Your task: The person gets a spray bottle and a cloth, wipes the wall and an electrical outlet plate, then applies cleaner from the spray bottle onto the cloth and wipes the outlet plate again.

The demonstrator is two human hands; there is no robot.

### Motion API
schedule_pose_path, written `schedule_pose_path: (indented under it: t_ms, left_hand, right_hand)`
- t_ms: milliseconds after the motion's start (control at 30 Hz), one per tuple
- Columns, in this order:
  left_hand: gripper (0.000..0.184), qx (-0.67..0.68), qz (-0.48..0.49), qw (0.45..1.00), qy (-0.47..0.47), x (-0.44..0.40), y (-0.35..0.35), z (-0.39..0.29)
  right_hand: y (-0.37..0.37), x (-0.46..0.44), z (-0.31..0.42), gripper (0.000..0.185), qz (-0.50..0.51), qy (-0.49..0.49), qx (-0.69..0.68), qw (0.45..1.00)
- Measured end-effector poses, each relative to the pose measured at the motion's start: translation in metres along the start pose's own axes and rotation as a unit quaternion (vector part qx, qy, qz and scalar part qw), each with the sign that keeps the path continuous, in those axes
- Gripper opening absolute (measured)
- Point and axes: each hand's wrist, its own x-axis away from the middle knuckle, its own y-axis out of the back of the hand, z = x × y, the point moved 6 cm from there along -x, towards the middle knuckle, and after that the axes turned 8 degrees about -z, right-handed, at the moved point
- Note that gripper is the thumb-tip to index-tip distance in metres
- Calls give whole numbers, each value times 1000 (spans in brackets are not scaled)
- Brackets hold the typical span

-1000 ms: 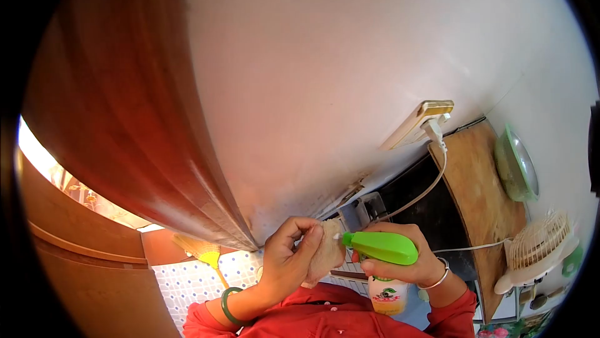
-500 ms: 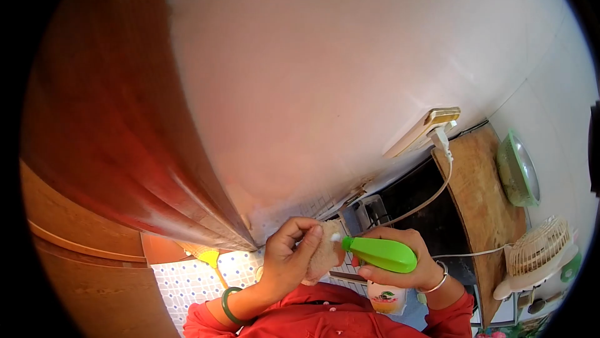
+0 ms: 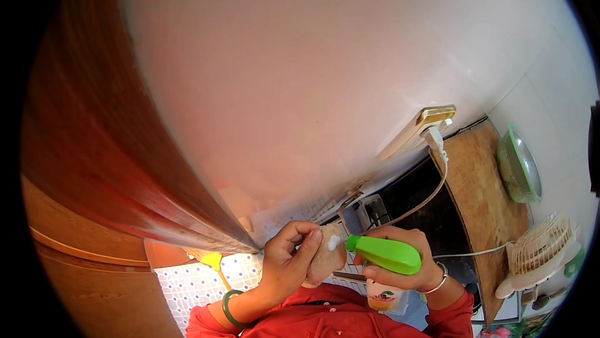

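Pinched between thumb and fingers, my left hand (image 3: 290, 257) holds a tan, fuzzy cloth (image 3: 326, 264). A blob of white foam (image 3: 334, 242) sits on the cloth's face. My right hand (image 3: 406, 257) grips a spray bottle (image 3: 381, 301) by its neck, under the bright green spray head (image 3: 386, 255). The nozzle points left at the foam, a short gap away. Below the head, the bottle's pale body shows a printed label and yellowish lower part; the trigger is mostly hidden by my fingers.
A white fan (image 3: 540, 253) and a green basin (image 3: 520, 166) stand at right by a wooden board (image 3: 478, 194). A plugged-in cord (image 3: 437, 185) hangs from a wall socket (image 3: 419, 132). Left, a wooden cabinet (image 3: 94, 132) rises above a broom (image 3: 212, 261) on patterned floor.
The white foam patch on the cloth is larger and plainer to see. The nozzle has shifted slightly right, away from the cloth. The camera view has turned a little.
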Motion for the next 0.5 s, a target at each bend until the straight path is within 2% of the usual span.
schedule_pose_path:
  t_ms: [67,100,167,233,267,367,400,433,500]
  left_hand:
    - [13,6,0,1000,9,3,-1,-4]
    - [13,12,0,1000,18,4,-2,-6]
    - [13,22,-2,999,35,8,-4,-14]
    - [13,31,1,998,52,8,-6,-15]
    - [13,41,-9,998,38,7,-5,-15]
    - [13,33,-19,999,26,8,-4,-10]
    - [13,20,-38,999,24,7,-2,-7]
    - [14,22,-26,997,63,7,-5,-9]
    - [15,58,-30,996,58,4,-7,-5]
  right_hand:
    - [9,5,-2,46,-53,-27,-74,995]
    - [11,9,4,46,-56,-26,-75,995]
    - [29,22,18,38,-134,-38,-149,979]
    - [53,43,31,56,-239,66,-122,961]
    - [65,61,35,64,-333,56,-192,921]
    - [122,96,52,69,-499,211,-145,828]
    - [139,102,62,65,-556,209,-120,795]
    - [159,104,72,60,-551,225,-68,801]
    - [177,109,83,46,-614,225,0,757]
